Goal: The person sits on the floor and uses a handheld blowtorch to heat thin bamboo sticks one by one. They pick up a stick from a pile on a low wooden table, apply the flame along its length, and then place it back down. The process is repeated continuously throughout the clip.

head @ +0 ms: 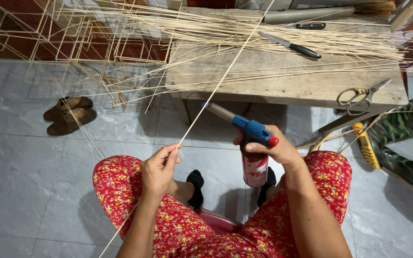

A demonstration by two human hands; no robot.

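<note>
While my left hand (158,169) pinches a thin bamboo strip (216,91) slanting up over the desk (288,88), my right hand (268,148) grips a gas torch (252,143), seemingly unlit.

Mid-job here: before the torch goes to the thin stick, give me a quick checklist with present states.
1. Left hand pinching the bamboo stick: ok, fingers closed on it.
2. Right hand gripping the blue-headed gas torch: ok.
3. Torch nozzle close to the stick: ok, just beside it, touching cannot be told.
4. Flame lit: cannot tell, none visible.
5. Nozzle pointing away from loose strips on the wooden bench: not ok, it aims towards the bench.
6. Knife and scissors out of the way: ok, lying on the bench.
</note>
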